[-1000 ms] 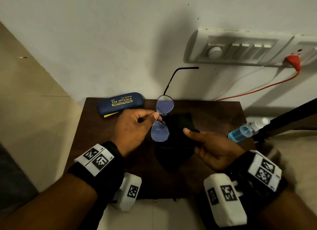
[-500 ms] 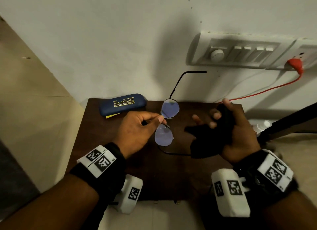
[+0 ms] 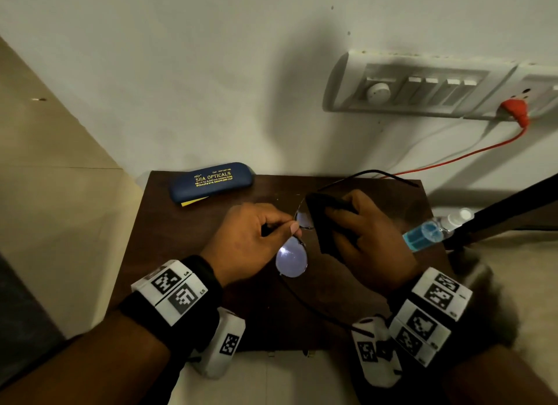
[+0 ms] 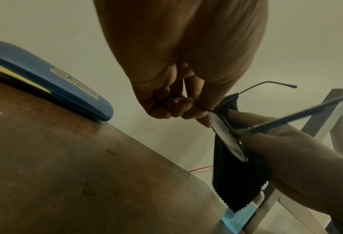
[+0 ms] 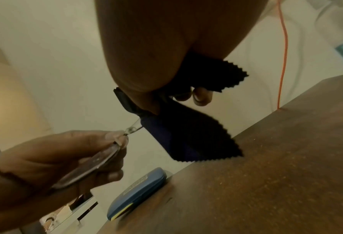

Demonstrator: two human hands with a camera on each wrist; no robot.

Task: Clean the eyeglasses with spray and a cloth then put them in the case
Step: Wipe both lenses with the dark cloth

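Cloth now wrapped on the far lens, glasses held above the table.

I see the brown table (image 3: 187, 253) unchanged, blue case (image 3: 211, 179) shut at its back left, spray bottle (image 3: 428, 232) at the right edge; my right hand (image 3: 371, 241), raised off to the right half a second ago, has come in, fingers curled, clamping the black cloth (image 3: 324, 220) over one lens; my left hand (image 3: 250, 241) still pinches the eyeglasses (image 3: 291, 261) at the bridge, thumb against fingertips.

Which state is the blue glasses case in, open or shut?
Shut: the glasses case lies closed on the table, with a yellow strip at its seam.
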